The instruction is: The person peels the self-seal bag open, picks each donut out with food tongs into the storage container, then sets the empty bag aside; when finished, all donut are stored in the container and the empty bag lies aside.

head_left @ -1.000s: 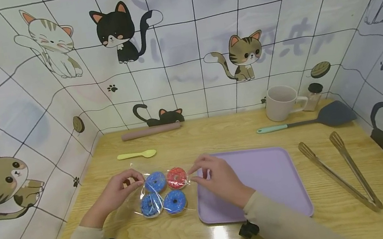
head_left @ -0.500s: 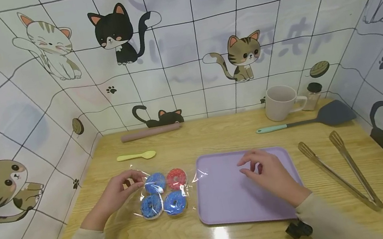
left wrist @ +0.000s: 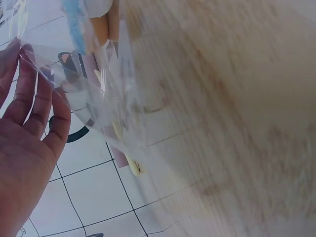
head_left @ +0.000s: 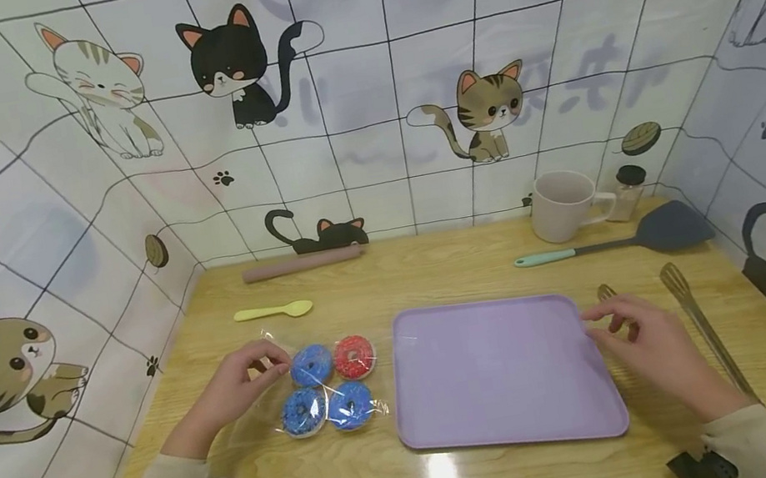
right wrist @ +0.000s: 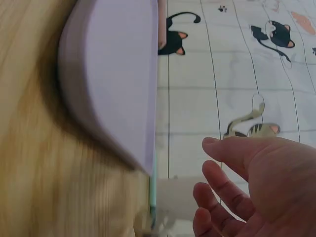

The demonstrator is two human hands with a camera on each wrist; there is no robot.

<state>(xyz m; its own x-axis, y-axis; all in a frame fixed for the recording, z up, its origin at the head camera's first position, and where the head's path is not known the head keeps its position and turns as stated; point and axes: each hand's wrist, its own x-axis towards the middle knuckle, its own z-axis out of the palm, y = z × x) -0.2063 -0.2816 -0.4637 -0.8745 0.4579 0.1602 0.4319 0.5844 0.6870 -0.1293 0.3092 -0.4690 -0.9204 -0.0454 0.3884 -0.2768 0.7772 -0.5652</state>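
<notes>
My left hand [head_left: 243, 385] pinches the left edge of a clear plastic bag [left wrist: 101, 106] between thumb and fingertips. Inside the bag lie a red sprinkled donut [head_left: 344, 359] and three blue ones, among them a front blue donut [head_left: 344, 416]. To the right of the bag, a flat lilac tray [head_left: 497, 376] rests on the table. My right hand [head_left: 646, 339] hovers by the tray's right edge with relaxed fingers and holds nothing. Beneath it, metal tongs [head_left: 704, 320] lie spread and partly hidden by the hand.
Behind the bag are a yellow spoon [head_left: 273, 311] and a brown rolling pin [head_left: 303, 263]. At the back right stand a pale mug [head_left: 560, 207] and a black-lidded jar [head_left: 625, 198], with a spatula [head_left: 670, 226] in front. A cat-patterned backdrop [head_left: 361, 107] borders the table.
My right hand has let go of the bag's right side and moved right across the tray to the tongs. The left hand keeps its pinch in the same place.
</notes>
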